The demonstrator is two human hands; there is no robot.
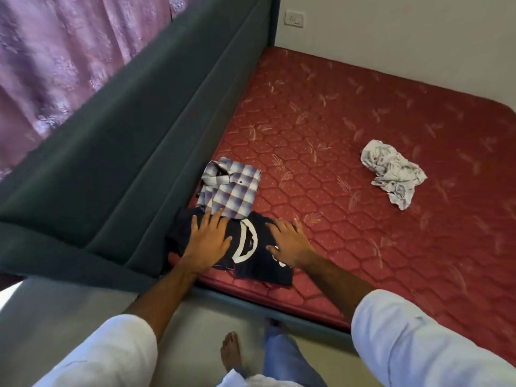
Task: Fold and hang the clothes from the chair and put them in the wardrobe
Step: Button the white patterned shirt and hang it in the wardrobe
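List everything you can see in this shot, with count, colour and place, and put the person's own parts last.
dark T-shirt: one, navy with white collar, folded, near mattress corner
checked shirt: one, purple-white, folded, just beyond the T-shirt
crumpled cloth: one, white-grey, mid-mattress, right
mattress: one, red, quilted
bed frame: one, dark green, left
curtain: one, pink, upper left
wall switch: one, white, top
left hand: flat on T-shirt, fingers straight
right hand: flat on T-shirt
bare foot: one, on floor

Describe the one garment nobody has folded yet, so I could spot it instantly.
Start at the red mattress. The folded checked shirt and dark T-shirt sit by the green headboard. The crumpled white printed garment lies alone, away from both: the only pale, unfolded heap.
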